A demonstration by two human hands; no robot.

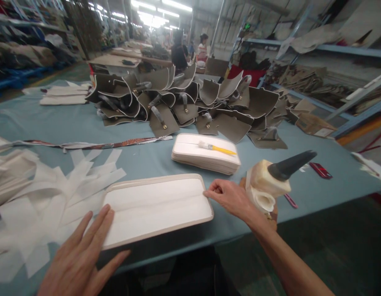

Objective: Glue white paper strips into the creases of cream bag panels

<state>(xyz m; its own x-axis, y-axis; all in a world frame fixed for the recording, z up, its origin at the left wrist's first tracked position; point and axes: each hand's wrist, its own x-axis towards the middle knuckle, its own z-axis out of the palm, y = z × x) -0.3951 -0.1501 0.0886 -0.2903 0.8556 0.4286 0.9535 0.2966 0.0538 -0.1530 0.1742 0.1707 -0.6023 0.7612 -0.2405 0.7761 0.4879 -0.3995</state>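
Note:
A long white panel with rounded corners and a beige rim [156,207] lies near the table's front edge. My left hand [85,250] rests at its left end, fingers spread, the fingertips touching the white surface. At the right end, my right hand [229,196] has its thumb and index finger pinched on the panel's edge. Behind the panel stands a stack of similar panels [205,162], with a yellow-handled brush [219,149] lying on top. To the right of my right hand is a glue-stained container [262,181] with a dark spout.
White strips [57,197] and folded pieces lie at the left. Grey-brown leather-like pieces with buckles [184,102] are heaped along the back. A red object [320,170] and a pink tool [290,200] sit at the right. People are in the far background.

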